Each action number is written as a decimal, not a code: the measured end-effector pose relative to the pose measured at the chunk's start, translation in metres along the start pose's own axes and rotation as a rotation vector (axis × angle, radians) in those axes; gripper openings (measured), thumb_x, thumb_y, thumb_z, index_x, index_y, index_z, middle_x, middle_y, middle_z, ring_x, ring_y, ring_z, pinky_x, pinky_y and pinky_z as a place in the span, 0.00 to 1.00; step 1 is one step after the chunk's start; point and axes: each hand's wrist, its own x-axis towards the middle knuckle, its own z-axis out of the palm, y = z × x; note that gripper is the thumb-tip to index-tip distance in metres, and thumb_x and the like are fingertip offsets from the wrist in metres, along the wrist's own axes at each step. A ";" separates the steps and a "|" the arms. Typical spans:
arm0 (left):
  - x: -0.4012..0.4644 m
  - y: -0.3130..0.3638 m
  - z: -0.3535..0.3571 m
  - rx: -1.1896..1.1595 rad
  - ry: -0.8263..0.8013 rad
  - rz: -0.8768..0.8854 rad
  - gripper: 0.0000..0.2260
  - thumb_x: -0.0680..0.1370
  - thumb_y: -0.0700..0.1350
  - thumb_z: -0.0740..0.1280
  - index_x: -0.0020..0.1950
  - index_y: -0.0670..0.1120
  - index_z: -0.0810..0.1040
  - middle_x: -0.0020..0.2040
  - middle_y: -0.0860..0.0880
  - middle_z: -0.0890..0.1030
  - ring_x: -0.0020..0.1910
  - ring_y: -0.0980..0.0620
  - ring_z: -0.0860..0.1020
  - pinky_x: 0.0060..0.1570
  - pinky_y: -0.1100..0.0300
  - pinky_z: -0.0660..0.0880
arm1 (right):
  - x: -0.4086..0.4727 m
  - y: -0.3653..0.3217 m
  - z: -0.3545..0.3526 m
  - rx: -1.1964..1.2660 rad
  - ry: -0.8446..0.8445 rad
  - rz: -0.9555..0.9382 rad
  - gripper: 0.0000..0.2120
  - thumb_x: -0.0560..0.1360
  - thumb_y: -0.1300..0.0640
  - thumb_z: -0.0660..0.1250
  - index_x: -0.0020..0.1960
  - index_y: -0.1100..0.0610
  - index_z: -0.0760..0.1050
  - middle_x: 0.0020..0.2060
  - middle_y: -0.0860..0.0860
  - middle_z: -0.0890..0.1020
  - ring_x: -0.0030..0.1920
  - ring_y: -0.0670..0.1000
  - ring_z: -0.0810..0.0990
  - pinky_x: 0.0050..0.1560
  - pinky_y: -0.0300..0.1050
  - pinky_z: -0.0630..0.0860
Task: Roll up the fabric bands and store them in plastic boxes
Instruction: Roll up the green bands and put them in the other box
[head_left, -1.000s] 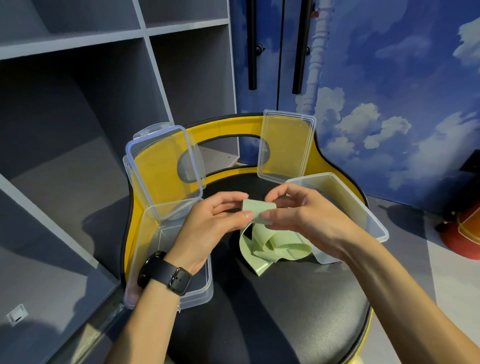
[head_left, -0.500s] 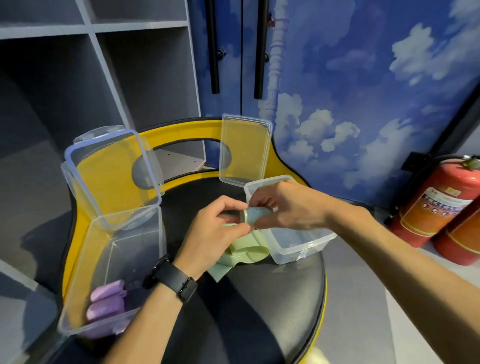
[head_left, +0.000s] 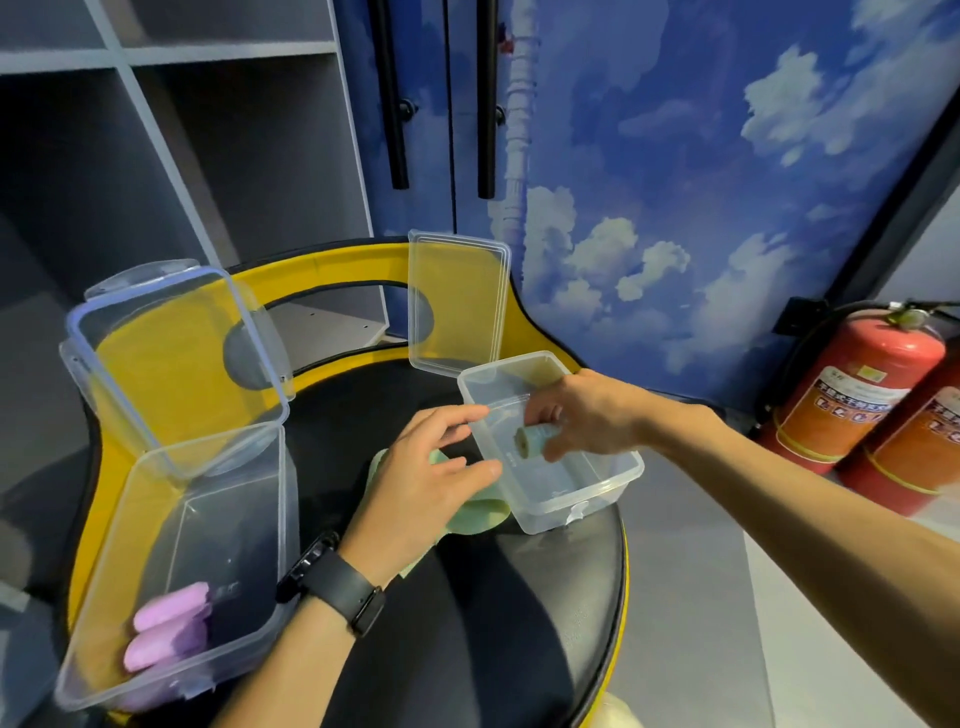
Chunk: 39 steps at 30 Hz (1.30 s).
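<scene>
— Lowering a rolled green band (head_left: 532, 440) into the right-hand plastic box (head_left: 597, 499), pinched between thumb and fingers of the right hand (head_left: 587, 415). Held end-on, with the spiral face showing, probably to set it down without letting it unwind.

— And the left hand (head_left: 431, 483)?

— Fingers relaxed and spread, gripping nothing, hovering just beside the box's near wall and over the loose green bands (head_left: 480, 512). Likely there to steady the box or reach for the next strip.

— Look of the roll?

— Short, tight, pale green, a bit blurred through the clear plastic. Not yet resting on the box floor, as far as can be judged.

— Around it?

— Lid (head_left: 457, 301) hinged upright behind the box. Second box (head_left: 171, 571) to the left, lid also up, with purple rolls (head_left: 166, 631) lying in its near corner. Both on a black chair seat (head_left: 467, 623) with a yellow back; red fire extinguishers (head_left: 852, 395) off to the right.
</scene>
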 end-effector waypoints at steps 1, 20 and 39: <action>0.000 -0.001 -0.003 0.015 0.011 0.012 0.17 0.73 0.40 0.72 0.58 0.56 0.78 0.58 0.61 0.75 0.59 0.67 0.74 0.48 0.76 0.72 | 0.005 0.007 0.006 -0.001 -0.018 0.030 0.17 0.71 0.57 0.76 0.58 0.53 0.79 0.48 0.48 0.80 0.47 0.50 0.76 0.44 0.36 0.70; 0.005 -0.014 -0.024 0.116 0.014 0.027 0.14 0.75 0.42 0.71 0.55 0.60 0.78 0.57 0.62 0.75 0.58 0.69 0.73 0.53 0.72 0.73 | 0.053 0.024 0.065 -0.089 -0.359 0.052 0.12 0.72 0.62 0.71 0.52 0.52 0.74 0.50 0.49 0.76 0.49 0.51 0.73 0.39 0.33 0.65; 0.006 -0.017 -0.032 0.102 0.024 0.026 0.17 0.74 0.39 0.70 0.54 0.61 0.78 0.58 0.61 0.76 0.58 0.69 0.73 0.50 0.77 0.71 | 0.053 0.032 0.075 0.189 -0.472 0.159 0.15 0.70 0.67 0.67 0.42 0.46 0.72 0.41 0.43 0.73 0.48 0.49 0.70 0.49 0.39 0.70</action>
